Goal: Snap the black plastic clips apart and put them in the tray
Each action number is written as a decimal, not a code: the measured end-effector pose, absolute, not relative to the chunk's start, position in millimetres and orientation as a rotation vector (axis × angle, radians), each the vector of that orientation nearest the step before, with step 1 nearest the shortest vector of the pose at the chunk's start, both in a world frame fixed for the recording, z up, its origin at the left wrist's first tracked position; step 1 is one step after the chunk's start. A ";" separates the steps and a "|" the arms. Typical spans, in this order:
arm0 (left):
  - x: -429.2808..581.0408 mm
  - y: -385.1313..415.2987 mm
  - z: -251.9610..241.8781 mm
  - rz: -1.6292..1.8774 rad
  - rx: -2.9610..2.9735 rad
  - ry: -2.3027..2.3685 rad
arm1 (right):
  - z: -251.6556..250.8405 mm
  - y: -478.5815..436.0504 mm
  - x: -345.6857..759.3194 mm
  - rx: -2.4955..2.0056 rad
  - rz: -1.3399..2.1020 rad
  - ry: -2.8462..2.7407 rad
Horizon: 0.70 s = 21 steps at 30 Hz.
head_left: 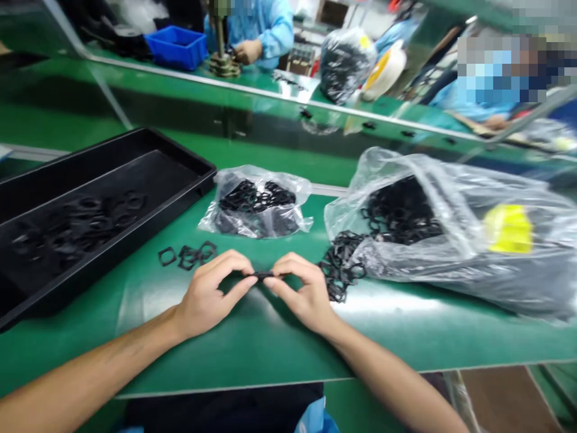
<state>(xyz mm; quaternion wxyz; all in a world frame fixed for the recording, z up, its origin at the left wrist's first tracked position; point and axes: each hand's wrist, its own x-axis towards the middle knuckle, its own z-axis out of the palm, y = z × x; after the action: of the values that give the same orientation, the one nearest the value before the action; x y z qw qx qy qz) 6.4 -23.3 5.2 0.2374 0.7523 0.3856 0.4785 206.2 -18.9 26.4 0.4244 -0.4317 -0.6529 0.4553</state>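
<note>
Between my two hands, low over the green table (279, 355), is a small black plastic frame (264, 275) seen edge-on. My left hand (211, 294) pinches its left end between thumb and fingers. The right end is pinched the same way by my right hand (304, 291). Several loose black frames (192, 255) lie just beyond my left hand. A heap of black frames (342, 264) spills from a large clear plastic bag (451, 264) beside my right hand. Farther back, a smaller clear bag (259, 204) holds more black parts.
A long black tray (180, 210) with black frames in it stands at the left. The large bag carries a yellow label (509, 228). Behind a low clear partition, a co-worker's hand (247, 52) is by a metal fixture (224, 63), near a blue bin (178, 48). Another person sits at the right.
</note>
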 end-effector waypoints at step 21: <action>3.0 -21.8 -2.5 1.425 2.277 0.932 | 14.3 -18.7 205.7 -1.227 1.534 -1.273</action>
<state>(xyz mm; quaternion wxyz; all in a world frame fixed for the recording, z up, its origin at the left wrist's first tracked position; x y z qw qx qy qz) 3.0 -21.8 -2.5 0.1486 0.7920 0.3242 0.4956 205.7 -18.7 14.3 0.3898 -0.4826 -0.5009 0.6035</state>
